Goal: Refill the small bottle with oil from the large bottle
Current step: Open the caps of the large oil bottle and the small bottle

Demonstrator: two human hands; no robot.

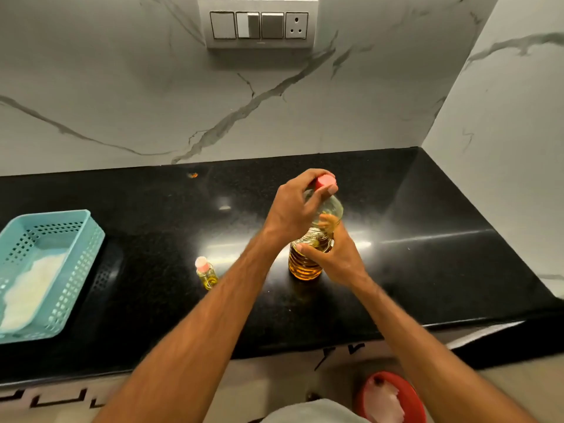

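A large clear bottle [305,264] of amber oil stands upright on the black counter [427,254], near the middle. Its red cap [325,180] is on top, and my left hand [294,206] grips that cap from the left with fingers and thumb. My right hand [335,257] wraps around the bottle's ribbed body from the right and front. To the left of the large bottle stands a small clear bottle [207,277] with a little yellow oil and a pink cap on it, untouched.
A teal perforated basket [73,239] holding something white sits at the counter's left end. Marble walls rise behind and to the right, with a switch panel [259,24] above. Below the counter edge, on the floor, is a red bin [409,392].
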